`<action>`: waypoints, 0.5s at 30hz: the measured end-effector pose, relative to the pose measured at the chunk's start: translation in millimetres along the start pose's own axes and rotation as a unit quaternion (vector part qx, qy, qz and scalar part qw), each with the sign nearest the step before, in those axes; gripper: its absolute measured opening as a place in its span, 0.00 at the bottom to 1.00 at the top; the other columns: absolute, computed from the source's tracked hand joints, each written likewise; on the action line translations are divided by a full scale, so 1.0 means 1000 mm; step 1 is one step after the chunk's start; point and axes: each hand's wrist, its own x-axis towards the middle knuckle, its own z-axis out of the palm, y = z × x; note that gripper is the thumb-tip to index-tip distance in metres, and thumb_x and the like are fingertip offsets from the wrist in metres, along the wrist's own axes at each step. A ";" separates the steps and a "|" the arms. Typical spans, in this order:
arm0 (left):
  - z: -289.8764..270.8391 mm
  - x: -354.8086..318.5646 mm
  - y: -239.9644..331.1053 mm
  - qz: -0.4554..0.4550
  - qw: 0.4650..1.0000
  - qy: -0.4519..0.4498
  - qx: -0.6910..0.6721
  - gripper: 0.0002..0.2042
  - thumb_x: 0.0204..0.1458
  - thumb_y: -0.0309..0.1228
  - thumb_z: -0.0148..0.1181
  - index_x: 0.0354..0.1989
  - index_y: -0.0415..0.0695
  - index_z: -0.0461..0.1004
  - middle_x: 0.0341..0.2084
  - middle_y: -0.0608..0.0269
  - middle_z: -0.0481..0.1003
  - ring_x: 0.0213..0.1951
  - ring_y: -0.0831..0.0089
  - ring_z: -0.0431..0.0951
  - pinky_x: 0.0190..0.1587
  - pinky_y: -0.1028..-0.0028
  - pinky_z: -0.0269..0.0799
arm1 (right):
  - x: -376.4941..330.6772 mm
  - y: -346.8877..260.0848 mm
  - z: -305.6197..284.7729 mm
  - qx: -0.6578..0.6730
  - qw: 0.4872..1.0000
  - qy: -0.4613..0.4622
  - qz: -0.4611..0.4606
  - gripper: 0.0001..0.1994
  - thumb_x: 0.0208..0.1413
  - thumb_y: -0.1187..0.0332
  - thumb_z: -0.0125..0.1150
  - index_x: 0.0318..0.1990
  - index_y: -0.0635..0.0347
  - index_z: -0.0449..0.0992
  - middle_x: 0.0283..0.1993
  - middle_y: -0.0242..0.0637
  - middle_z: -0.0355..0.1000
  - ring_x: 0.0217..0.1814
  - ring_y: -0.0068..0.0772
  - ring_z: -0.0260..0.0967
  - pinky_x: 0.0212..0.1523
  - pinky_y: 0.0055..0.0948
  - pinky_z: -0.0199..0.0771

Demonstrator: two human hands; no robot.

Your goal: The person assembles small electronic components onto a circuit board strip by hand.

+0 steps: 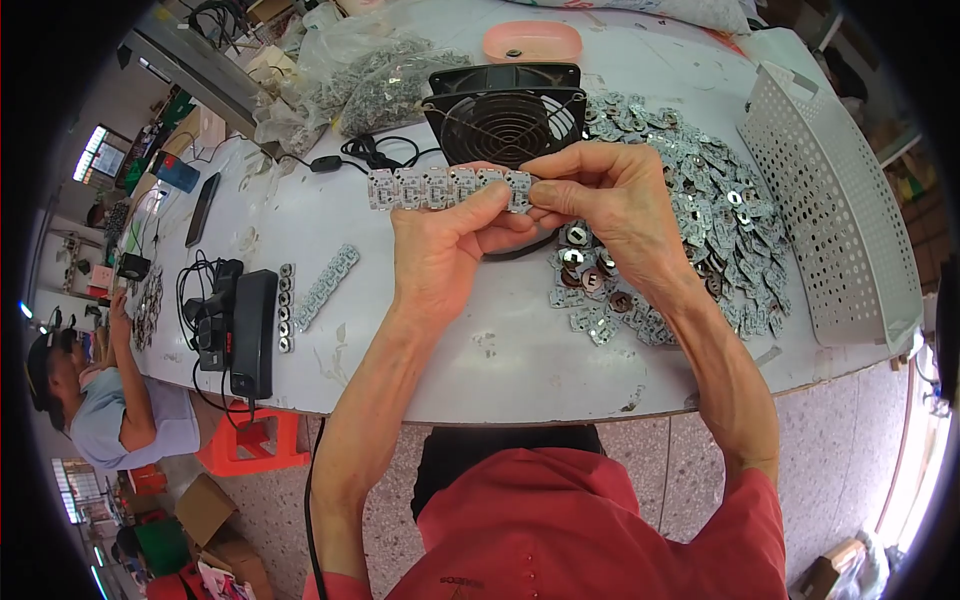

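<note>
A strip of small grey-white circuit boards (420,188) is held level in front of the black fan. My left hand (445,240) is closed around its middle and right part, the thumb lying across its face. At the strip's right end, my right hand (615,200) pinches the last board between thumb and fingers. Whether a separate small part sits in that pinch cannot be made out. Right of my hands spreads a large pile of loose small boards (735,250), several with round metal-and-brown pieces on them.
A black fan (508,120) stands behind my hands, a pink tray (533,42) beyond. White perforated basket (835,220) stands right. Left lie another board strip (328,288), a row of round pieces (286,308), a black power strip (254,333) and a phone (203,210). Another person (115,400) sits far left.
</note>
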 end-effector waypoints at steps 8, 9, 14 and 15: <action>-0.001 0.000 0.000 -0.011 1.000 -0.011 0.009 0.08 0.48 0.22 0.57 0.37 0.33 0.72 0.29 0.54 0.76 0.28 0.69 0.78 0.33 0.67 0.79 | 0.000 -0.002 -0.001 0.004 1.000 -0.001 0.020 0.07 0.44 0.79 0.60 0.34 0.69 0.77 0.26 0.38 0.74 0.24 0.20 0.70 0.27 0.16 0.72; 0.000 0.000 0.001 -0.011 1.000 -0.011 0.008 0.08 0.48 0.22 0.57 0.37 0.33 0.72 0.29 0.54 0.76 0.28 0.69 0.78 0.33 0.67 0.79 | 0.000 -0.003 -0.002 0.004 1.000 -0.001 0.025 0.07 0.44 0.79 0.60 0.34 0.69 0.77 0.26 0.38 0.74 0.24 0.20 0.70 0.27 0.17 0.72; -0.014 0.002 0.008 -0.006 1.000 0.024 0.008 0.07 0.47 0.22 0.58 0.35 0.34 0.74 0.30 0.56 0.76 0.31 0.69 0.77 0.33 0.69 0.77 | 0.000 -0.008 -0.003 -0.032 0.999 -0.017 0.027 0.07 0.45 0.77 0.60 0.34 0.68 0.77 0.26 0.36 0.73 0.26 0.21 0.70 0.29 0.18 0.73; -0.015 0.002 0.008 -0.006 1.000 0.025 0.008 0.07 0.47 0.22 0.58 0.35 0.34 0.74 0.30 0.56 0.76 0.31 0.69 0.77 0.33 0.69 0.77 | 0.000 -0.007 -0.003 -0.035 0.999 -0.025 0.021 0.07 0.46 0.77 0.60 0.34 0.68 0.77 0.26 0.36 0.73 0.26 0.21 0.70 0.30 0.18 0.72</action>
